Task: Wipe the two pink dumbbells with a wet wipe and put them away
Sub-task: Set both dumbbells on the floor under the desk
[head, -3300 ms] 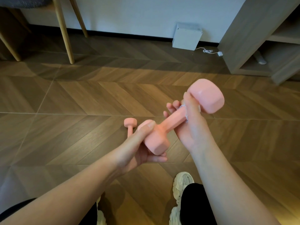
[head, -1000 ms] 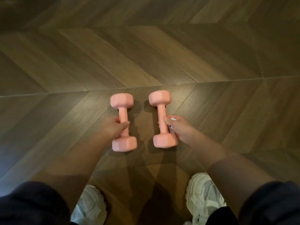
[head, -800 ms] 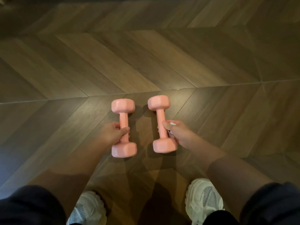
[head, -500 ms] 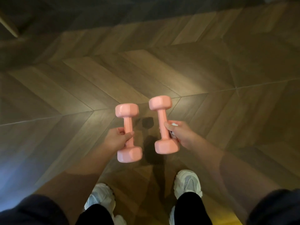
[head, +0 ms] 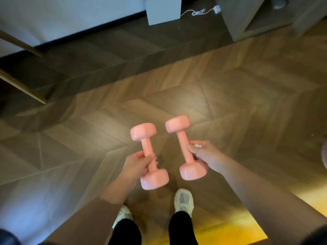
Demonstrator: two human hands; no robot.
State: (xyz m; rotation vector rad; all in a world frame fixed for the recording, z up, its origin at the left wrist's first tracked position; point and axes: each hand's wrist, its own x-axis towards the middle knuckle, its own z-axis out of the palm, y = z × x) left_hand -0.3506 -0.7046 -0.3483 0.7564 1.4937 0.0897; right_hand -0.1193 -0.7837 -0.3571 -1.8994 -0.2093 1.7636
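The left hand (head: pixel 136 163) is closed round the handle of the left dumbbell (head: pixel 146 144), and the right hand (head: pixel 205 155) is closed round the handle of the right dumbbell (head: pixel 184 144). The lower part of each handle is hidden by curled fingers. Only a small white scrap of the wet wipe (head: pixel 198 146) is seen, pinched under the right fingers; the rest is concealed. The whole view is softened by blur. Both dumbbells are held above the wooden floor (head: pixel 88 129), side by side and apart. Each is tilted, with its far head toward 11 o'clock of the gripping hand and its near head toward 5 o'clock. White shoes (head: pixel 184 200) are seen below. At 12 o'clock a white box (head: pixel 163 9) is cut off by the top edge. At 3 o'clock a pale round object (head: pixel 324 157) is cut off and cannot be identified.
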